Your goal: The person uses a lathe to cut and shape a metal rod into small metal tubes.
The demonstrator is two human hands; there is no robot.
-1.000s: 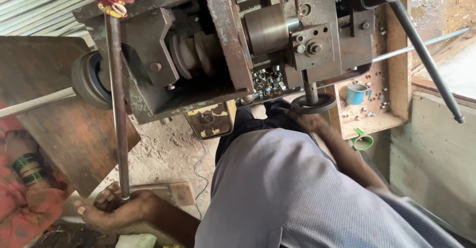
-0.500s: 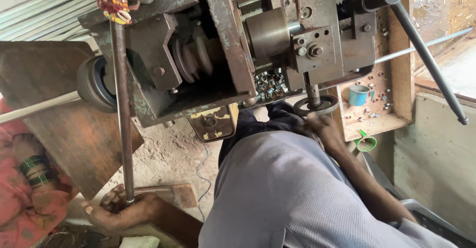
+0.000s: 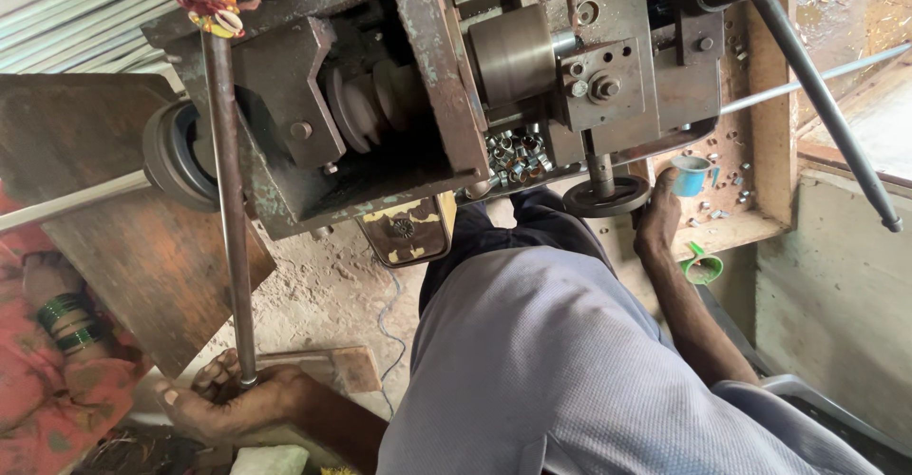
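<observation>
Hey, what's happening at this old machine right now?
A person in a grey shirt sits at a rusty metal machine. The left hand grips the lower end of a long steel lever rod, while the right hand rests by the small dark handwheel, beside a light blue cup. Small shiny metal rings are heaped in the machine.

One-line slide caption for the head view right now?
Left hand grips the long lever rod; right hand rests at the small handwheel under a worn metal machine.
</observation>
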